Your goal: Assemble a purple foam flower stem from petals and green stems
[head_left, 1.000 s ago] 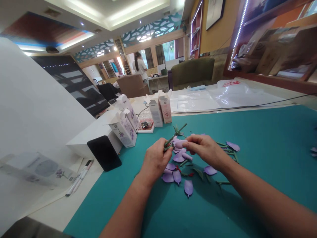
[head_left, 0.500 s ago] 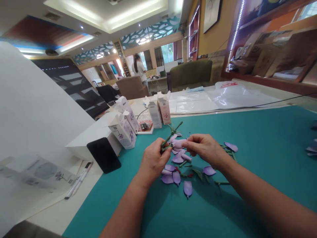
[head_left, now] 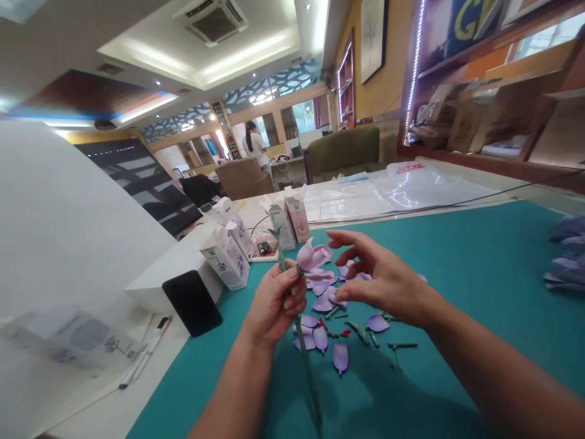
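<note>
My left hand (head_left: pixel 278 300) is closed around the green stem (head_left: pixel 309 372) of an artificial flower, which stands tilted with its lower end toward me. At its thumb a lilac flower head (head_left: pixel 313 256) with a few petals points to the right. My right hand (head_left: pixel 375 274) hovers just right of the flower head, fingers spread and curved, with nothing in them. Below lie loose purple petals (head_left: pixel 340 358), short green stem pieces (head_left: pixel 403 346), a green leaf piece (head_left: pixel 358 332) and small red pieces (head_left: pixel 345 333). Some petals are hidden behind my right hand.
A green mat (head_left: pixel 457 378) covers the table. At the left stand a black tablet-like panel (head_left: pixel 192 303), pens (head_left: pixel 145 352) and flower-printed boxes (head_left: pixel 225 259). More boxes (head_left: pixel 298 217) stand behind. Purple petal bundles (head_left: pixel 567 268) lie far right. A person (head_left: pixel 255 145) stands in the background.
My left hand has turned the stem upright, bringing the flower head into view. The right hand has let go of the petal and opened, drawing slightly away. The view has tilted upward.
</note>
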Available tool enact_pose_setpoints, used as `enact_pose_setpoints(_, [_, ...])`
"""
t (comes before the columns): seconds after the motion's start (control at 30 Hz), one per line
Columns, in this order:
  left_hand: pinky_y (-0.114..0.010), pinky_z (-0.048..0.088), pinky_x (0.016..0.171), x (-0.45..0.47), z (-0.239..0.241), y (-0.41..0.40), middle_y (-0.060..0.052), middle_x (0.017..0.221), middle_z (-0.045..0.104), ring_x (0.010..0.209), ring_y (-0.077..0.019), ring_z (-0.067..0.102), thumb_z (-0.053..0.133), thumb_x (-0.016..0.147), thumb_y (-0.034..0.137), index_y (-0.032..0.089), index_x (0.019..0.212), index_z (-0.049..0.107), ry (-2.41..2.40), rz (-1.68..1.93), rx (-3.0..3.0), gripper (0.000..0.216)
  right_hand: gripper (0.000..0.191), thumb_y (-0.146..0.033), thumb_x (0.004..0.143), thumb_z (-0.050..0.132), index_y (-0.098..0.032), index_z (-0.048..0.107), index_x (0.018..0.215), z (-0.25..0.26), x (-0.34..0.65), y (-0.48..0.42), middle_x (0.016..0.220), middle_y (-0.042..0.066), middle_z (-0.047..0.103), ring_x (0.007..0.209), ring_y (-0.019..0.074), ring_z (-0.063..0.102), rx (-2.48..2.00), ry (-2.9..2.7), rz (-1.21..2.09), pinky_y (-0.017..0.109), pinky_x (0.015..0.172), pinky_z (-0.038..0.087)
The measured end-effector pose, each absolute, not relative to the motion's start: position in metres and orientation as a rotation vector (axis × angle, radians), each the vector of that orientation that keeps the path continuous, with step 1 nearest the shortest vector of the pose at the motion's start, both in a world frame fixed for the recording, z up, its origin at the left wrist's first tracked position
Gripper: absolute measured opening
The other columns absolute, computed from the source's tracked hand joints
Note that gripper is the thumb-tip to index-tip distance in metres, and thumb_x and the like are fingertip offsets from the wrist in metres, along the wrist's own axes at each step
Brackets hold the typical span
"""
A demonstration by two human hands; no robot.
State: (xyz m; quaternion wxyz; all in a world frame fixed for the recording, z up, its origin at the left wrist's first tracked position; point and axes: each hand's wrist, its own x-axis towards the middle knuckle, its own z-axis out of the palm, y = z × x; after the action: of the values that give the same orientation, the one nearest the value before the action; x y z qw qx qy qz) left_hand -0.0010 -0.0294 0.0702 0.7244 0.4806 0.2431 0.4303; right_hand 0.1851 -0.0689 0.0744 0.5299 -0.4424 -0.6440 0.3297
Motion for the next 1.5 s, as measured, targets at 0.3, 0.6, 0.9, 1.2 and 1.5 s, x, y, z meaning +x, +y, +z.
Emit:
enact_pose_setpoints(0.3, [-0.009, 0.016, 0.032, 0.006, 0.027, -0.024, 0.009, 0.049, 0.038, 0.035, 0.0010, 0.017, 0.073, 0.068, 0.029, 0.016, 0.067, 0.043, 0.399, 0.893, 0.842, 0.032, 0.065, -0.028, 0.067, 0.071, -0.021, 0.047, 0.127, 0.074, 0.172, -0.073, 0.104, 0.006, 0.059, 0.079, 0.0164, 0.055, -1.134, -1.617, 0.736, 0.033, 0.068, 0.050])
enact_pose_setpoints(0.6, [-0.008, 0.018, 0.032, 0.003, 0.020, -0.022, 0.010, 0.049, 0.037, 0.035, 0.0011, 0.017, 0.074, 0.068, 0.029, 0.016, 0.071, 0.049, 0.359, 0.861, 0.790, 0.028, 0.058, -0.025, 0.073, 0.067, -0.024, 0.047, 0.127, 0.068, 0.169, -0.074, 0.100, 0.004, 0.063, 0.079, 0.0157, 0.055, -1.134, -1.662, 0.635, 0.031, 0.069, 0.049])
enact_pose_setpoints(0.9, [-0.007, 0.022, 0.032, 0.002, 0.018, -0.024, 0.009, 0.051, 0.039, 0.036, 0.0009, 0.016, 0.071, 0.072, 0.027, 0.015, 0.073, 0.054, 0.300, 0.849, 0.786, 0.021, 0.051, -0.030, 0.076, 0.066, -0.023, 0.050, 0.124, 0.073, 0.167, -0.075, 0.094, 0.003, 0.065, 0.073, 0.0142, 0.056, -1.096, -1.616, 0.665, 0.031, 0.066, 0.049])
enact_pose_setpoints(1.2, [-0.007, 0.022, 0.032, 0.004, 0.019, -0.025, 0.009, 0.048, 0.037, 0.035, 0.0019, 0.012, 0.070, 0.073, 0.028, 0.013, 0.076, 0.059, 0.289, 0.810, 0.795, 0.019, 0.066, -0.017, 0.075, 0.066, -0.030, 0.042, 0.135, 0.074, 0.170, -0.080, 0.121, 0.004, 0.057, 0.106, 0.0193, 0.054, -1.072, -1.852, 0.428, 0.036, 0.089, 0.047])
enact_pose_setpoints(1.5, [-0.006, 0.022, 0.032, 0.006, 0.018, -0.025, 0.009, 0.046, 0.039, 0.033, 0.0021, 0.013, 0.071, 0.072, 0.028, 0.013, 0.071, 0.056, 0.297, 0.818, 0.778, 0.021, 0.050, -0.014, 0.077, 0.062, -0.026, 0.050, 0.124, 0.071, 0.166, -0.079, 0.120, 0.005, 0.056, 0.108, 0.0189, 0.053, -1.017, -1.894, 0.411, 0.036, 0.091, 0.046])
